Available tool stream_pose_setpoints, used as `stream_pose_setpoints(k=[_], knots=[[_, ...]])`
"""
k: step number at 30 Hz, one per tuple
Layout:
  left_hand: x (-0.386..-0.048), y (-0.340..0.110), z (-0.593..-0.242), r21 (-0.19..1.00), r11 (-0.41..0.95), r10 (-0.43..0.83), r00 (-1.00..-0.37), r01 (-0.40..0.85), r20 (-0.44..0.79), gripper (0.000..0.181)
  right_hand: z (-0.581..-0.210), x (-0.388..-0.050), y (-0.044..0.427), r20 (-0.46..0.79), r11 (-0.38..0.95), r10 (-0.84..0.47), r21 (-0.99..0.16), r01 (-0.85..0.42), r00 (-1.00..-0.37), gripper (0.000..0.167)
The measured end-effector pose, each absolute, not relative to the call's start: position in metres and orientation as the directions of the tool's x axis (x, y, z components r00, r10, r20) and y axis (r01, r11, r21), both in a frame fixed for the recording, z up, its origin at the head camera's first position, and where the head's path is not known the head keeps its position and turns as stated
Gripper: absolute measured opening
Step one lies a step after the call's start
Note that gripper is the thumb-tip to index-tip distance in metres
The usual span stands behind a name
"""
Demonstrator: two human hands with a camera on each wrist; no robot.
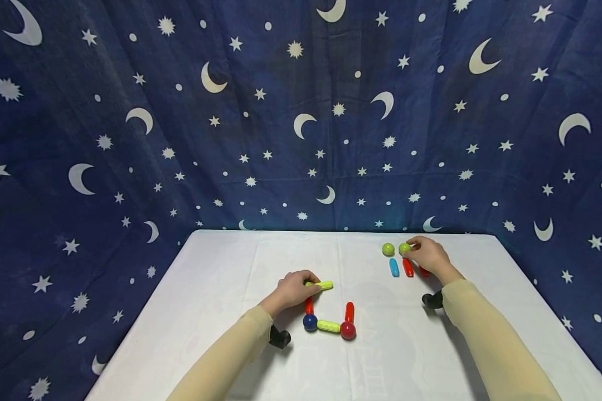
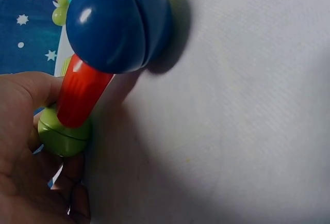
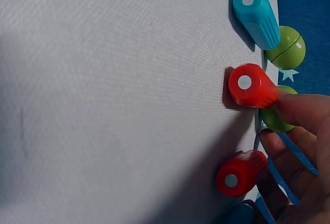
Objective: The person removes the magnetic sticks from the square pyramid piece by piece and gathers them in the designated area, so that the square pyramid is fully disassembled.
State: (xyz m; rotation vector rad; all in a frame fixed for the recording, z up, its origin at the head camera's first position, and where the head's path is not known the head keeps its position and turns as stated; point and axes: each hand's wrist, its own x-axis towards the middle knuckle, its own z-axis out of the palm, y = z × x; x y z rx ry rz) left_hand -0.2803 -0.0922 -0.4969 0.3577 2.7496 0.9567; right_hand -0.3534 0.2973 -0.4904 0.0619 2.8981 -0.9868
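On the white, fine-textured surface (image 1: 391,345), the left hand (image 1: 293,288) pinches a glossy green ball (image 2: 64,135), ribbed yellow rod (image 1: 326,285) at three o'clock; the right hand (image 1: 428,254) pinches another round green ball (image 1: 403,248), red rod (image 1: 408,268) at six.

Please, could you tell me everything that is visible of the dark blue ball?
The dark blue ball is round and glossy, perhaps plastic or metal, with a thin seam around it. It rests on the white table, where a red stick and a yellow-green stick meet it roughly at right angles. The left hand is near but not touching it.
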Motion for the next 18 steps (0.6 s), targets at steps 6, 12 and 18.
stream_pose_setpoints(k=[6, 12, 18], knots=[[-0.280, -0.094, -0.500, 0.625, 0.759, 0.306, -0.947, 0.184, -0.093, 0.025, -0.491, -0.352, 0.298, -0.082, 0.791, 0.004, -0.609, 0.053, -0.997, 0.055], [-0.277, -0.101, -0.497, 0.704, 0.685, 0.328, -0.942, 0.187, -0.069, 0.035, -0.491, -0.351, 0.298, -0.067, 0.791, -0.003, -0.611, 0.038, -0.998, 0.053], [-0.270, -0.115, -0.494, 0.734, 0.665, 0.306, -0.947, 0.139, -0.098, 0.046, -0.491, -0.351, 0.295, -0.057, 0.786, -0.015, -0.617, 0.024, -0.998, 0.051]])
